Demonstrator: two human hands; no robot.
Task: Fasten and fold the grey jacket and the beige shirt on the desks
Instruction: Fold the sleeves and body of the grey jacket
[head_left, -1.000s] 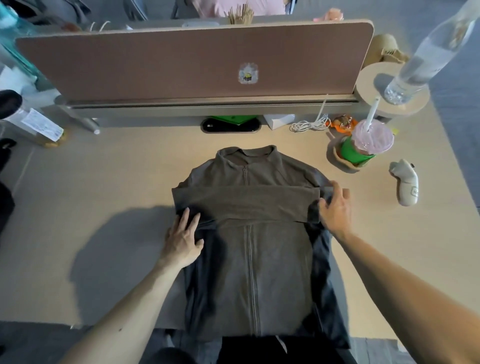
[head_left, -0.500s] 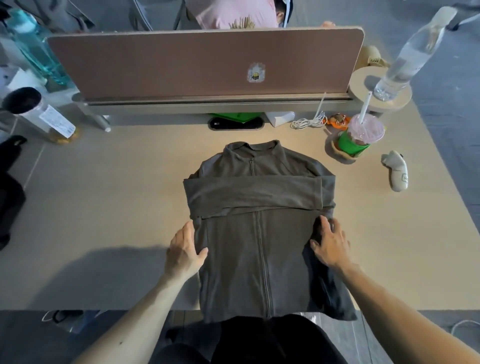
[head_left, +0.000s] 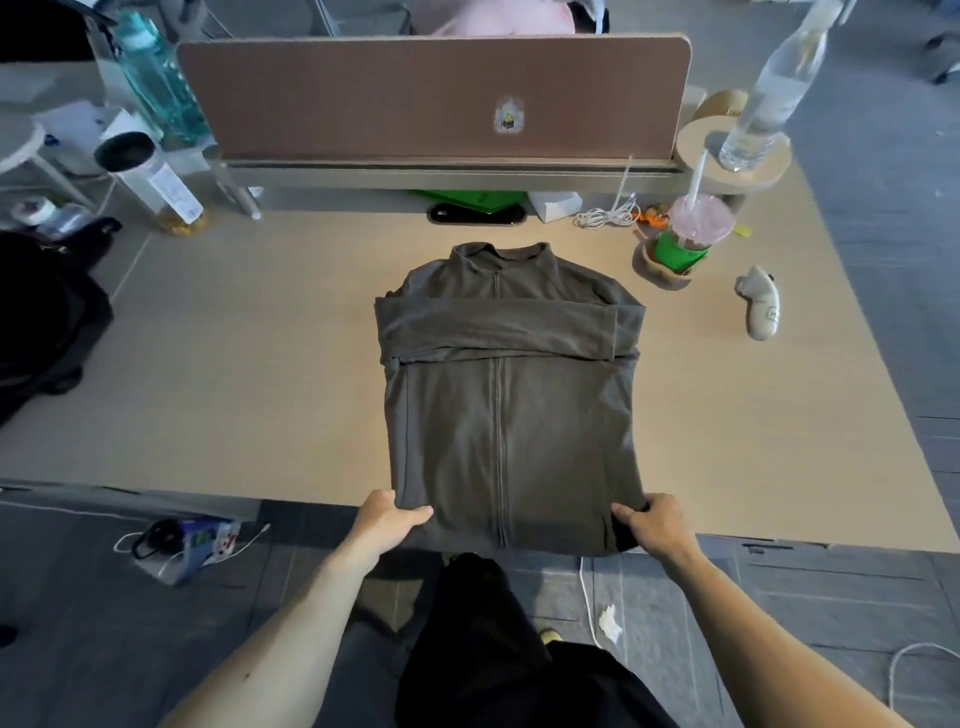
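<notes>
both hands are at the near hem of the grey jacket (head_left: 506, 426), which hangs a little over the front edge of the desk (head_left: 260, 374). left hand (head_left: 387, 525) is closed on the hem's left corner, thumb on top, fingers tucked under the cloth. right hand (head_left: 652, 525) is doing the same on the right corner, thumb over, fingers under. jacket lies flat, front up, centred on the desk, zip (head_left: 497, 415) closed from hem to collar as far as i can see, so the fasten part looks done. sides look tucked in to a neat rectangle, and a sleeve (head_left: 498, 325) is folded straight across the chest, cuff ending at the right side. collar (head_left: 501, 254) points away toward the brown divider panel (head_left: 431, 98). my read: step in hand is the bottom-up fold on the jacket, hem gripped but not lifted yet. next move calls for lifting both corners evenly and carrying the hem up toward the collar, keeping the sleeve from sliding and the side tucks from opening. drink cup (head_left: 693, 236) and a white handheld device (head_left: 761, 306) sit to the right, apart from the cloth, so clearance looks fine. beige shirt isn't anywhere i can see; that half of the task still looks open.
</notes>
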